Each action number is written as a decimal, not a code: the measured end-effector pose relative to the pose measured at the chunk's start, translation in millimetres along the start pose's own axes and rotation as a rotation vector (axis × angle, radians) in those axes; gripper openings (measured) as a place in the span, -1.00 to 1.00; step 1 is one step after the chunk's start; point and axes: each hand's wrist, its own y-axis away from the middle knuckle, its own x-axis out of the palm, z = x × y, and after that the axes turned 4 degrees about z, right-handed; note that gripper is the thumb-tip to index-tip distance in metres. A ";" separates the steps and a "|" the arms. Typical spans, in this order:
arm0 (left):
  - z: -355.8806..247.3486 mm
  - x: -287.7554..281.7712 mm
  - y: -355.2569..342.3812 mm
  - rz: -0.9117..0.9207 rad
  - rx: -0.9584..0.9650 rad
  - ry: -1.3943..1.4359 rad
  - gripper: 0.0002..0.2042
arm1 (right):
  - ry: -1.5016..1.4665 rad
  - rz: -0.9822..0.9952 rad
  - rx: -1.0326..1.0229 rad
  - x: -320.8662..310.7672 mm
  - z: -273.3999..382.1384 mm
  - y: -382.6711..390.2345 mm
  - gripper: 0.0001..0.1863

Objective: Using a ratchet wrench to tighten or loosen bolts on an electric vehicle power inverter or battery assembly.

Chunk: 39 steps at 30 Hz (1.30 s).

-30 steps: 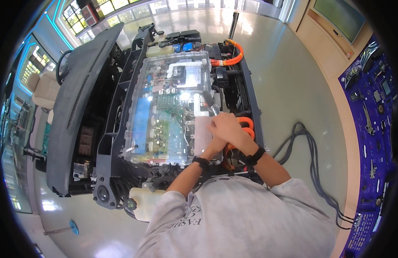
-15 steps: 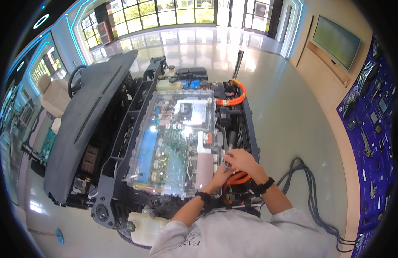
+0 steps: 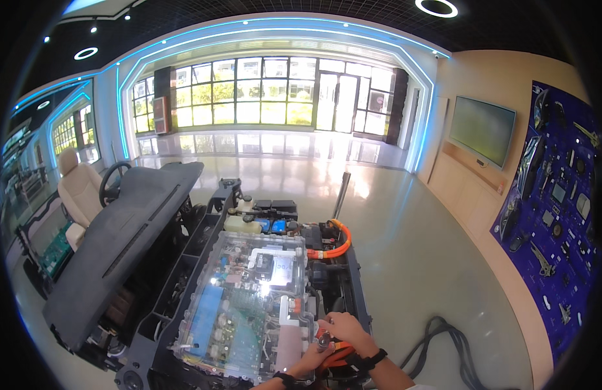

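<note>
Both my hands are together at the right edge of a clear-covered electronics housing (image 3: 213, 273), above orange cables (image 3: 340, 356). My left hand (image 3: 313, 357) is closed around a short metal tool with a round head (image 3: 323, 339), which looks like a ratchet wrench. Just beyond it, my right hand (image 3: 346, 327) has its fingers curled down against the tool's far side. What those fingertips grip is hidden. Under the transparent cover, green circuit boards (image 3: 242, 328) and a long blue block (image 3: 205, 318) show.
A dark dashboard (image 3: 128, 227) with a steering wheel and a beige seat (image 3: 80, 185) stands left. An orange cable loop (image 3: 343, 240) and an upright dark bar (image 3: 342, 195) rise at the far right of the frame. Black cables (image 3: 437, 328) lie on the floor at right.
My view has tilted up, so the hands and the housing sit lower in the picture and more ceiling and window show. My hands stay together at the housing's right edge.
</note>
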 end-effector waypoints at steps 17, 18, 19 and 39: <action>-6.4 -3.0 6.3 -0.160 0.072 0.119 -0.78 | 0.117 0.159 -0.254 25.1 29.6 -0.3 -0.56; -6.6 -2.6 6.2 -0.151 0.050 0.126 -0.78 | 0.113 0.164 -0.236 18.9 25.0 2.1 -0.56; -11.0 -1.7 3.3 -0.140 0.022 0.135 -0.78 | 0.161 0.107 -0.158 11.5 18.4 1.4 -0.55; -15.1 0.1 14.3 -0.136 0.125 0.108 -0.78 | 0.277 0.101 -0.426 43.2 51.7 13.0 -0.63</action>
